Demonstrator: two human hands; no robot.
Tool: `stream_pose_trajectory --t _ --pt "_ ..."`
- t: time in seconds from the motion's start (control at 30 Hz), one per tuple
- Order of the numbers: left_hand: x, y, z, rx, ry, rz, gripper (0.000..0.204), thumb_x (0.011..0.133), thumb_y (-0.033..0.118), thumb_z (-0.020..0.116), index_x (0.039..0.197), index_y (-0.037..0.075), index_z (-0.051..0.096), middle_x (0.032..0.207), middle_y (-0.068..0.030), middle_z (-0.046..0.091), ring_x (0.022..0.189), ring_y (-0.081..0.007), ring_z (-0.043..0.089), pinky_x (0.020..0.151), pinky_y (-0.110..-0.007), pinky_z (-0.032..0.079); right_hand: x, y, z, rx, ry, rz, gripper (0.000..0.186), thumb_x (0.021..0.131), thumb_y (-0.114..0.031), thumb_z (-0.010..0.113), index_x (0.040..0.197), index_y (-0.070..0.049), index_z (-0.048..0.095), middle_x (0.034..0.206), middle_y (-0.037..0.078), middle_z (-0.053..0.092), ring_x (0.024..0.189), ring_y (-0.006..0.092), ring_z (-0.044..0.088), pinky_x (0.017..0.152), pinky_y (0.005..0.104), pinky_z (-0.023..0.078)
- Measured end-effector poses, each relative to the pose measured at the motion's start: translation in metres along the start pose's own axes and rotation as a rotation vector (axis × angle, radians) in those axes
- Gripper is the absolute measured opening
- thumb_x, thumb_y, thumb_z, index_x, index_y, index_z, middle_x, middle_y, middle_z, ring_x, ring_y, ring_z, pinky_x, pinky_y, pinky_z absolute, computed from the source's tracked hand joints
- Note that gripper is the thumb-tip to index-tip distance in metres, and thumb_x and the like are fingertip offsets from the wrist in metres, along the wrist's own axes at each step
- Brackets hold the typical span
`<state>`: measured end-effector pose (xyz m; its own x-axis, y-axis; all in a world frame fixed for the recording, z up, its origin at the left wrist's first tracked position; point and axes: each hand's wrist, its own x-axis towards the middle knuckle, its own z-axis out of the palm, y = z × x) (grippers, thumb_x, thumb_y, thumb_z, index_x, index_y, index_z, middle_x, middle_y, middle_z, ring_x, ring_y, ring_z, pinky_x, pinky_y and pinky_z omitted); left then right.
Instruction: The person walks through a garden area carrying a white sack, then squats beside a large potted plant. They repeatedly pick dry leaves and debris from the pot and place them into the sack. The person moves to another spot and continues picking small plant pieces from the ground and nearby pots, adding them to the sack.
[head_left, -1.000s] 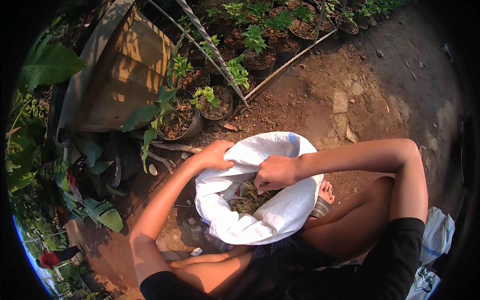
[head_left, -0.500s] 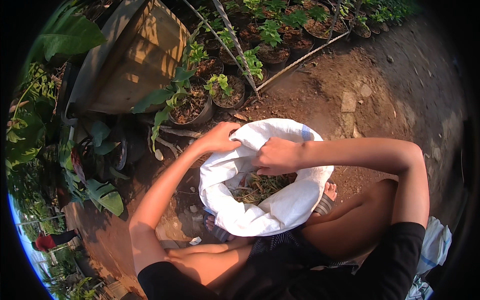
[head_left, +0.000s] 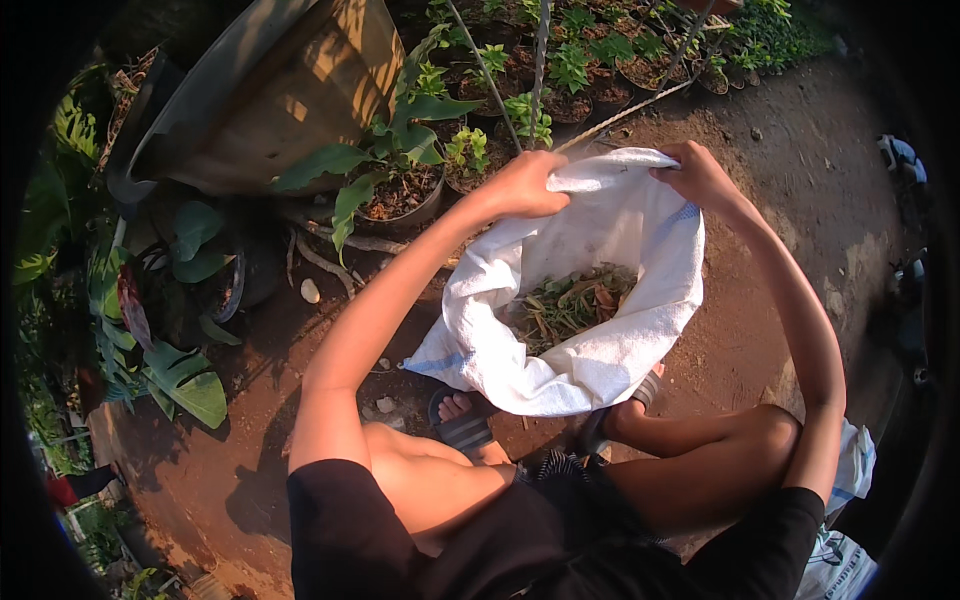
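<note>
A white woven sack (head_left: 560,385) with blue stripes stands between my feet, its mouth spread wide and its rim folded outward at the near side. Dry leaves and grass clippings (head_left: 572,310) lie inside it. My left hand (head_left: 525,187) grips the far left part of the rim, fingers closed on the cloth. At the far right of the rim my right hand (head_left: 695,175) pinches the edge. Between the two hands the far wall of the sack is pulled up.
Potted plants (head_left: 405,190) and a large basin-like container (head_left: 270,120) stand at the far left. A rope (head_left: 630,115) runs in front of several seedling pots. Another white sack (head_left: 850,465) lies by my right elbow. At the far left edge a person in red (head_left: 62,490) is partly seen.
My right hand has come out of the sack's mouth and moved to its far right rim. The far rim has been raised and the opening widened, showing more leaves. The view has shifted.
</note>
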<state>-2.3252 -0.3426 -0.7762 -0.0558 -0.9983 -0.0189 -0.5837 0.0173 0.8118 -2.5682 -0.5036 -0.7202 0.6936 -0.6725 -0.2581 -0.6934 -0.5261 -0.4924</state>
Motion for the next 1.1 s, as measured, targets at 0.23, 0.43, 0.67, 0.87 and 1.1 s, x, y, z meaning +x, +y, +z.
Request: stream_pose_trajectory --t 0.23,0.43,0.67,0.87,1.1 --pt "0.043 0.018 0.009 -0.048 -0.109 0.198 0.04 0.073 0.023 0.067 0.102 -0.004 0.066 0.1 -0.0248 0.07 0.098 -0.0379 0.067 0.085 -0.044 0.052 -0.055 -0.01 -0.046 -0.12 0.33 0.045 0.018 0.089 -0.014 0.072 0.105 -0.006 0.074 0.084 0.015 0.073 0.075 0.0212 0.07 0.069 0.0389 0.053" --pt "0.05 0.017 0.023 -0.025 -0.148 0.134 0.065 0.073 0.032 0.071 0.116 -0.014 0.057 0.112 -0.0344 0.066 0.108 -0.0413 0.066 0.095 -0.043 0.053 -0.059 0.01 -0.033 -0.215 0.328 0.151 0.02 0.09 -0.017 0.072 0.105 -0.004 0.073 0.086 0.018 0.073 0.076 0.0275 0.072 0.07 0.0413 0.054" --pt "0.038 0.013 0.017 0.082 -0.488 -0.125 0.084 0.072 0.035 0.079 0.134 -0.011 0.046 0.115 -0.0254 0.068 0.106 -0.031 0.067 0.088 -0.037 0.054 -0.061 0.038 -0.05 -0.296 0.416 0.237 0.025 0.087 -0.021 0.075 0.11 -0.012 0.075 0.096 0.016 0.075 0.09 0.0323 0.073 0.08 0.0426 0.056" --pt "0.04 0.041 0.009 -0.646 -0.464 0.232 0.037 0.075 0.021 0.071 0.103 -0.002 0.066 0.089 -0.0068 0.066 0.078 -0.0158 0.059 0.072 -0.032 0.05 -0.066 0.022 -0.115 -0.258 0.504 0.143 0.033 0.084 -0.03 0.079 0.104 -0.004 0.073 0.088 0.014 0.074 0.083 0.0231 0.073 0.073 0.0381 0.056" --pt "0.017 0.0 0.009 -0.603 -0.406 -0.1 0.048 0.088 0.035 0.071 0.121 -0.001 0.066 0.103 -0.009 0.07 0.09 -0.0154 0.065 0.084 -0.032 0.052 -0.085 0.062 -0.048 -0.228 0.194 0.476 0.116 0.07 -0.058 0.087 0.149 0.004 0.028 0.143 0.032 0.046 0.135 0.0395 0.049 0.111 0.0458 0.043"
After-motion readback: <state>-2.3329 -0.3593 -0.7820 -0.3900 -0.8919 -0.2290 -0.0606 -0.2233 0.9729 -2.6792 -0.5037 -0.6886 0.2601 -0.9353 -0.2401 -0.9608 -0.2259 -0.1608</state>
